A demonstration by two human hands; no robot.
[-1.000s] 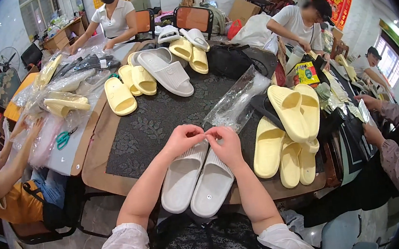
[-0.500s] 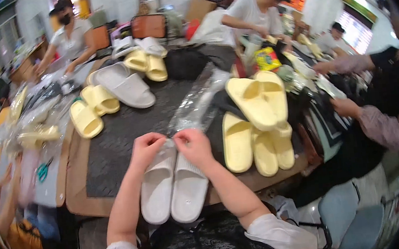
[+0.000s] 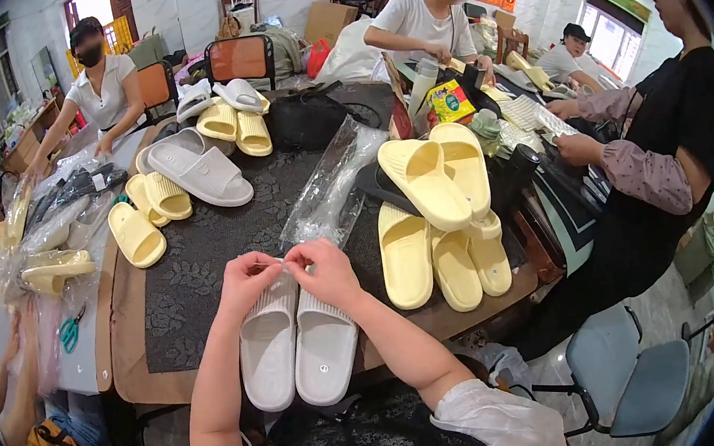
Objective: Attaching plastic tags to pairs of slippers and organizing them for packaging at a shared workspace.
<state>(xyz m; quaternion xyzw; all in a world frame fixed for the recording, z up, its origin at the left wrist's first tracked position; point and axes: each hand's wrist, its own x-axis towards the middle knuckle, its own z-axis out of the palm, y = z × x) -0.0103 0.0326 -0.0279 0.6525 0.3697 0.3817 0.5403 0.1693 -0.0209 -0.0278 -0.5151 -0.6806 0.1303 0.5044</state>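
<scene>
- The left hand (image 3: 245, 280) is held forward with fingers curled into a pinch.
- The right hand (image 3: 324, 270) is brought against it, fingertips touching.

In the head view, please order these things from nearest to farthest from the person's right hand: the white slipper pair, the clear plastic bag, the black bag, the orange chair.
From the right hand:
1. White slipper pair, directly under it, touching.
2. Clear plastic bag, just beyond, mid-table.
3. Black bag, at the far side of the table.
4. Orange chair, behind the table's far edge.

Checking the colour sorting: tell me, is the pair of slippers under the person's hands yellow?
No, the pair of slippers beneath the left hand and right hand is white; the yellow slippers lie apart on the right.
</scene>
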